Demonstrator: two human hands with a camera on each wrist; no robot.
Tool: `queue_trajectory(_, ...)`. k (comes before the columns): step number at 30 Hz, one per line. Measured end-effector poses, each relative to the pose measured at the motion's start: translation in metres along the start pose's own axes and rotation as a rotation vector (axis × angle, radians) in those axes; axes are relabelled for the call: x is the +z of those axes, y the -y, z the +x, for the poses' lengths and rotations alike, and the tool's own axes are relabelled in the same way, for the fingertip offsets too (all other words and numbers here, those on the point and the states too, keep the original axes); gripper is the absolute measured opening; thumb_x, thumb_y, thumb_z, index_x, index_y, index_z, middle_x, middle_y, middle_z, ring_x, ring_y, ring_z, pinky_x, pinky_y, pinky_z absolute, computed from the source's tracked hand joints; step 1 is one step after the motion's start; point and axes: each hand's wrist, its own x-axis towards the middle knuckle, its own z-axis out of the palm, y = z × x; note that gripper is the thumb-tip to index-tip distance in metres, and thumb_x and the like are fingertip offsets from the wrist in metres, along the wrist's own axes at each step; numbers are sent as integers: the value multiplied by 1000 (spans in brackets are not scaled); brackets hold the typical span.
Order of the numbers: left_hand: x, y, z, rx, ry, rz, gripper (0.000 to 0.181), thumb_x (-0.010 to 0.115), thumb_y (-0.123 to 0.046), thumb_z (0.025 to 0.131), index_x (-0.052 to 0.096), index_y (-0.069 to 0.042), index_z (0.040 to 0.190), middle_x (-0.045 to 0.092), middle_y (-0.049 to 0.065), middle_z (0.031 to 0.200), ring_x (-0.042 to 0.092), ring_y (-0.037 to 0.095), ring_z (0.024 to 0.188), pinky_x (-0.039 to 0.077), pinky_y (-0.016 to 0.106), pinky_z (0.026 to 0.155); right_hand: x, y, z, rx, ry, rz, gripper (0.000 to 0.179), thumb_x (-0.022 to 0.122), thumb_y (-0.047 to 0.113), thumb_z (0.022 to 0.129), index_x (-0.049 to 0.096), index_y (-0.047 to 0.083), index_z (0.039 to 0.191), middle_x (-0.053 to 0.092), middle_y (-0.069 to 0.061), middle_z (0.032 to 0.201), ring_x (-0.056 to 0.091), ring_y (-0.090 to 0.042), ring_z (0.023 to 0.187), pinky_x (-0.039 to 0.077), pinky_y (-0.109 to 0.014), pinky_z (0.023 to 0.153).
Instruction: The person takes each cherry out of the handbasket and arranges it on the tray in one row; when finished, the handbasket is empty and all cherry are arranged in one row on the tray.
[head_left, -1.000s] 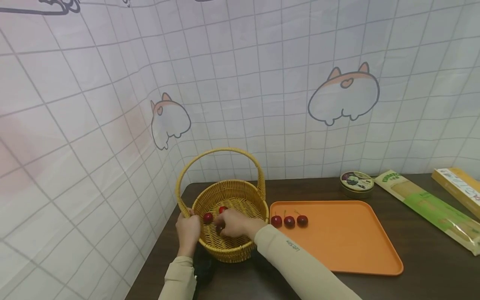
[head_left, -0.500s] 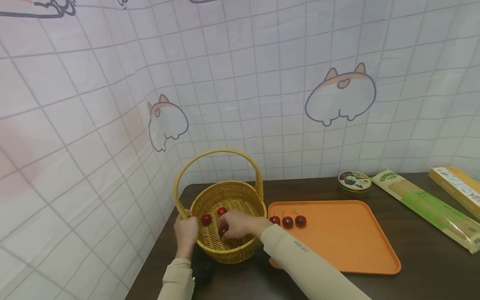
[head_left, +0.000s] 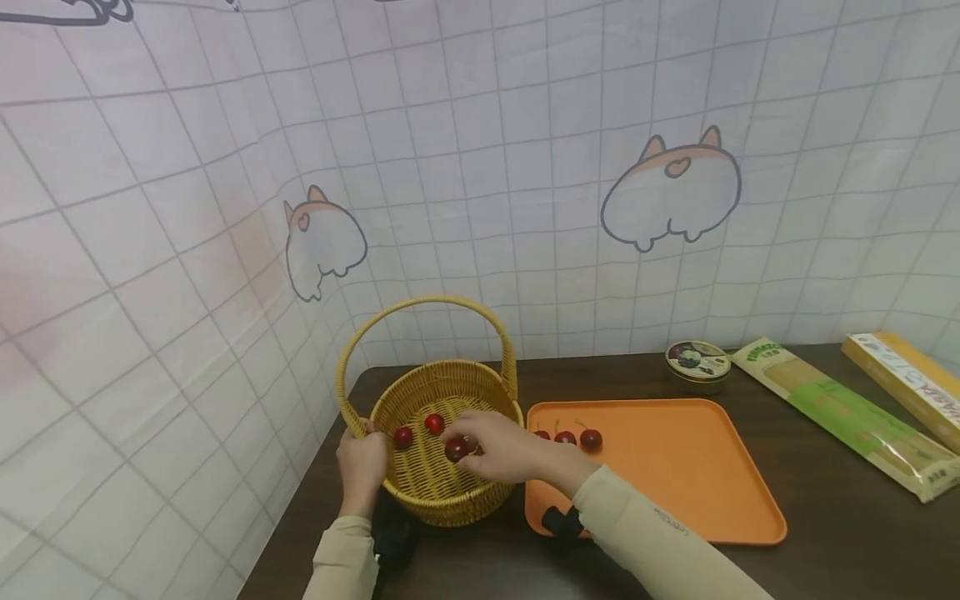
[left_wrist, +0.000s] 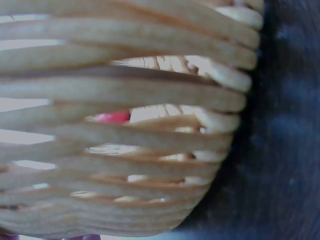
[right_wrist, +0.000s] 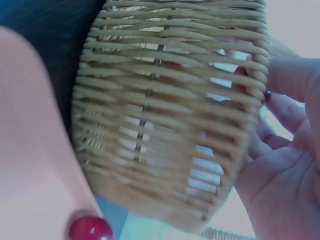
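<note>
A yellow woven basket (head_left: pixel 459 377) with a tall arched handle stands at the left of the table. My left hand (head_left: pixel 362 462) grips it where the handle meets the rim. Over the basket's near right side, my right hand (head_left: pixel 504 446) pinches a dark red cherry (head_left: pixel 456 450) between thumb and fingers. Two more cherries lie on the basket floor, one cherry (head_left: pixel 403 437) at the left and a brighter cherry (head_left: pixel 434 423) behind. The left wrist view shows mostly the basket's weave (left_wrist: pixel 125 95), a bit of red showing through. In the right wrist view, my fingers reach over the rim.
An orange tray (head_left: pixel 675 475) sits right of the basket, with three stemmed cherries (head_left: pixel 591 440) at its left edge. Behind it stand a round tin (head_left: pixel 697 364), a green-banded long packet (head_left: pixel 847 417) and a yellow box (head_left: pixel 903 379). A tiled-pattern curtain (head_left: pixel 525 208) closes the back and left.
My right hand has lifted from the basket floor and shifted right, bringing the cherry with it. The left hand keeps its hold on the basket. The head view has turned slightly right.
</note>
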Motion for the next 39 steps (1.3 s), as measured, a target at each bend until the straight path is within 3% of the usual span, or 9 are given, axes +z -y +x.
queue_trajectory(5, -1, 0, 0, 9, -3, 10, 6, 45, -4, 80, 45, -10, 78, 38, 4, 66, 37, 20, 56, 33, 32, 50, -7, -6, -20, 7, -70, 163, 33, 65, 8, 90, 62, 15, 122, 56, 3, 117, 59, -10, 99, 51, -24, 84)
queue_trajectory(13, -1, 1, 0, 17, 1, 24, 6, 44, -4, 79, 44, -10, 77, 37, 3, 66, 36, 20, 56, 32, 33, 51, -20, -22, -48, 62, -143, 274, 35, 73, 17, 87, 61, 17, 121, 56, 7, 109, 61, -12, 91, 51, -28, 76)
queue_trajectory(21, 0, 2, 1, 27, -6, 18, 6, 44, -5, 81, 44, -10, 78, 37, 3, 67, 37, 21, 59, 32, 33, 52, -38, -39, -72, 69, -204, 269, 36, 75, 19, 85, 62, 18, 119, 59, 4, 108, 61, -18, 94, 53, -33, 80)
queue_trajectory(31, 0, 3, 2, 19, 3, -1, 6, 44, -3, 80, 45, -9, 78, 37, 3, 66, 36, 20, 57, 32, 32, 50, -69, -68, -101, 162, -251, 156, 36, 73, 13, 85, 64, 13, 120, 63, 0, 113, 64, -20, 97, 53, -36, 80)
queue_trajectory(39, 2, 4, 2, 5, 2, -4, 5, 45, -4, 80, 47, -9, 81, 39, 5, 69, 39, 22, 60, 33, 33, 52, -82, -90, -118, 259, -268, 162, 36, 73, 14, 85, 62, 14, 120, 66, 0, 107, 64, -17, 96, 53, -39, 82)
